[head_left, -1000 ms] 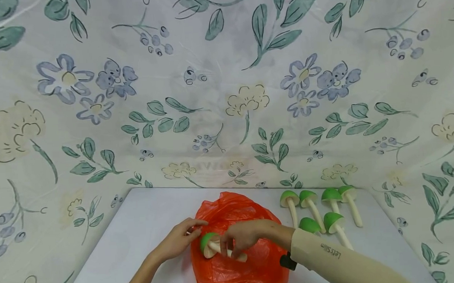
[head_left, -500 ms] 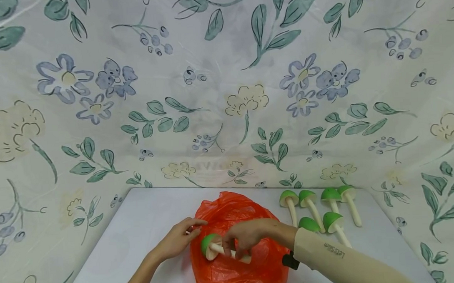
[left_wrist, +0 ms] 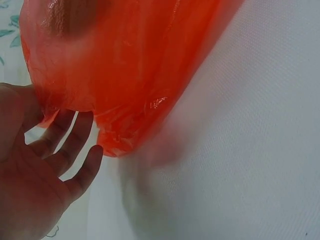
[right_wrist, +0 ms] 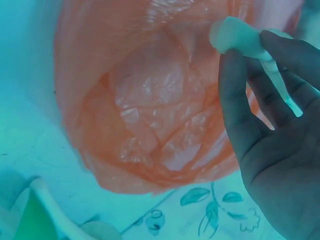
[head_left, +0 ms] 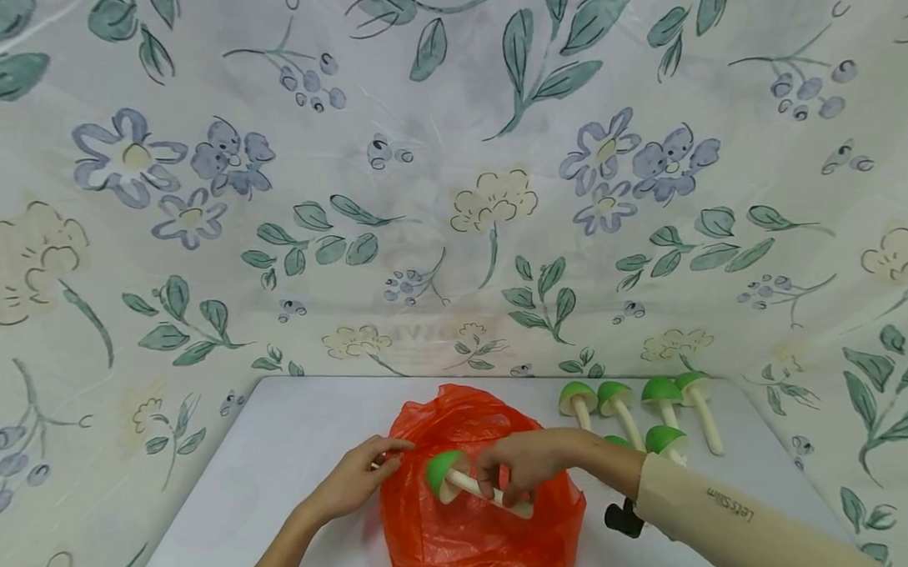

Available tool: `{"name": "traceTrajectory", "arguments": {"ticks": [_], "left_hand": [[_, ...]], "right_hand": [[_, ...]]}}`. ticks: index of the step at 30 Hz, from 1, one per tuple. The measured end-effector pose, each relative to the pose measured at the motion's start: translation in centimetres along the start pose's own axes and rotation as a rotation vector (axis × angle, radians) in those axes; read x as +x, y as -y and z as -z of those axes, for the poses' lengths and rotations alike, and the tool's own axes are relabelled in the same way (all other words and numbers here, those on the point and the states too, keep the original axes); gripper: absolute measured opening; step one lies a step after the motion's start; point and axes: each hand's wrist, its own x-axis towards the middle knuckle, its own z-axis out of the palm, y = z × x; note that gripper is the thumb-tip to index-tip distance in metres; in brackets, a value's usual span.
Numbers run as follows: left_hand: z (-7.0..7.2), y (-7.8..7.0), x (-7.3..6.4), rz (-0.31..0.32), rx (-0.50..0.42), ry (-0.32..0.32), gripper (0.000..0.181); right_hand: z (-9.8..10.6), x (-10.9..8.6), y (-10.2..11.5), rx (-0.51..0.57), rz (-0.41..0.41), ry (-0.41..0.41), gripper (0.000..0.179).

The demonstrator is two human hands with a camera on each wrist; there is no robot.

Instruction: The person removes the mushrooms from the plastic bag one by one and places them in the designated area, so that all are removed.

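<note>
A red plastic bag [head_left: 478, 537] lies with its mouth spread on the white table. My left hand [head_left: 356, 479] grips the left side of the bag's rim, its fingers at the edge in the left wrist view. Above the bag's mouth, my right hand [head_left: 524, 463] pinches the pale stem of a toy mushroom [head_left: 447, 476] with a green cap. The mushroom lies slanted, cap to the left. In the right wrist view, thumb and fingers meet around the end of the stem [right_wrist: 240, 37], and the cap is hidden behind the hand.
Several more green-capped mushrooms [head_left: 662, 397] lie at the table's back right, a few partly hidden by the right forearm. The white table [head_left: 308, 414] ends at a floral cloth [head_left: 422, 234] behind. A black device [head_left: 624, 518] is at the right wrist.
My right hand has shifted right and slightly up with the mushroom, and its forearm now covers more of the mushrooms at the right. My left hand has stayed at the bag's rim.
</note>
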Motion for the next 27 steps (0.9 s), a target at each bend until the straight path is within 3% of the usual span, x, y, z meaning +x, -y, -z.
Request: {"name": "traceTrajectory", "arguments": {"ticks": [12, 27], "left_hand": [[0.0, -0.1, 0.3, -0.003, 0.001, 0.004, 0.029], [0.0, 0.2, 0.3, 0.010, -0.007, 0.009, 0.029]], "right_hand": [[0.2, -5.0, -1.4, 0.133, 0.041, -0.075, 0.019], [-0.3, -10.9, -5.5, 0.254, -0.008, -0.161, 0.015]]}}
